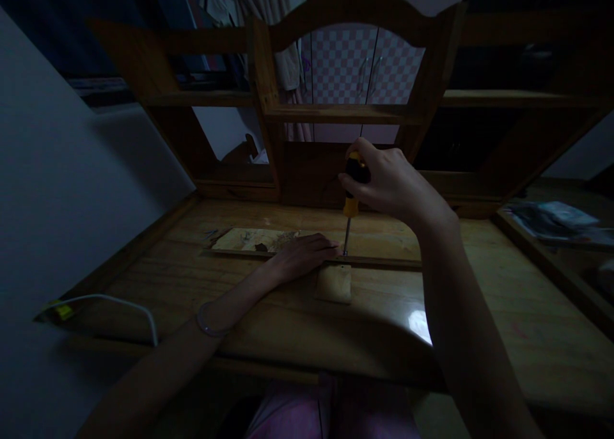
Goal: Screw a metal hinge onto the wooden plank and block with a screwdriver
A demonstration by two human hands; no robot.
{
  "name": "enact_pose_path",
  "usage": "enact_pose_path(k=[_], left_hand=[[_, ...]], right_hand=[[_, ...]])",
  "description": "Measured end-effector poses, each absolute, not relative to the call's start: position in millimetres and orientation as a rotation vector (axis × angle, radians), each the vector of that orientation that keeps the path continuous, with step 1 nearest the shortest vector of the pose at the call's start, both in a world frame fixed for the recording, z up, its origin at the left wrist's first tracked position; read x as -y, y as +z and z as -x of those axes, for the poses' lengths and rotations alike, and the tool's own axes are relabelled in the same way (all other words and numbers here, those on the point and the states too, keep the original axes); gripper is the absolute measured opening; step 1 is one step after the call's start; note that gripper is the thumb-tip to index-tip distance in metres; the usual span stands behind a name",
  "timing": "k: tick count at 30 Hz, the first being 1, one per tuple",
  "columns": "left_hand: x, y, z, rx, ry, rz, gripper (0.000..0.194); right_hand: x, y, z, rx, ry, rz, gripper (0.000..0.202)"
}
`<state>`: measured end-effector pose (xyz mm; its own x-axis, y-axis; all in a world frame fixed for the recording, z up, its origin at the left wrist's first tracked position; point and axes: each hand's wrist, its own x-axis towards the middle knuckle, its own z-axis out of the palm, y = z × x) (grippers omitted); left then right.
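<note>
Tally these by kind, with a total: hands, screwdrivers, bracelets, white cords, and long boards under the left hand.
Hands: 2 (left hand, right hand)
Screwdriver: 1
Bracelet: 1
White cord: 1
Long board: 1
Total: 6

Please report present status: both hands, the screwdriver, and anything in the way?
Right hand gripping screwdriver, tip down at wooden strip. Left hand lying over strip, close beside tip. Small square piece on near side; nothing visibly blocking.
</note>
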<state>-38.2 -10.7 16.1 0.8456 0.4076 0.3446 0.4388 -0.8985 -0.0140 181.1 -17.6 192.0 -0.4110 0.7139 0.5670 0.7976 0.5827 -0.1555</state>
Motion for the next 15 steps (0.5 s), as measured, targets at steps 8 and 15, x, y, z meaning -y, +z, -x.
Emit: enact_pose_path(k=[8, 15], left_hand=[[10.3, 14.6, 37.6, 0.711, -0.509, 2.937, 0.037], [9.8, 12.7, 37.9, 0.669, -0.544, 2.917, 0.037]], right_hand=[[13.9, 187.6, -182.6, 2.157, -0.268, 1.281, 0.037], [17.3, 191.2, -181.4, 2.183, -0.189, 1.22, 0.026]])
